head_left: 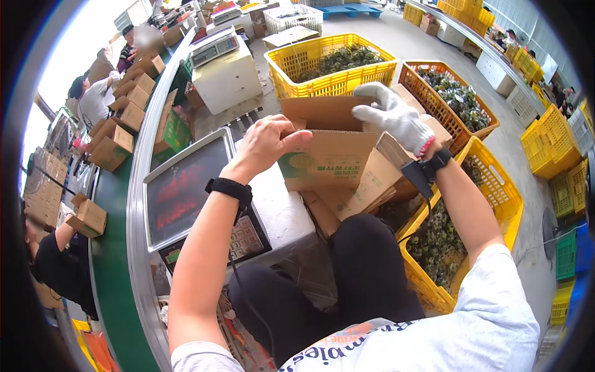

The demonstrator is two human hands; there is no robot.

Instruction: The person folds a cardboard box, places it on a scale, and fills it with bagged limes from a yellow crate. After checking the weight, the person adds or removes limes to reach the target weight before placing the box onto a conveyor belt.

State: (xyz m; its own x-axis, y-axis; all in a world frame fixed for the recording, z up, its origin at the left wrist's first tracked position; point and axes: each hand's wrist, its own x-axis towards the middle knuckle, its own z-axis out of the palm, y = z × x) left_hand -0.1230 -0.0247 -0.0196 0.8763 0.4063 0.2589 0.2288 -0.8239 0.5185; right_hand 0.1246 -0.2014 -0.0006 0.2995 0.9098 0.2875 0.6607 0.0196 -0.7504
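Here's the green belt (113,260) running down the left, a metal rail (135,192) along its edge! White light (68,46) floods the upper left (dazzling, that), grey floor (527,214) spreads right, and a pale ribbed wall (532,26) rises beyond a long worktop (466,36).

Dark letters (322,352) on the white T-shirt (446,341) partly read "mbies"; green Chinese characters (338,163) on the cardboard box (325,149) are too blurred.

we cannot see the bottom of the cardboard box (328,155) behind its front wall (334,170) — nor read the blurred red marks (168,193) on the scale plate (198,164); the view's left edge cuts off a person in black (59,273).
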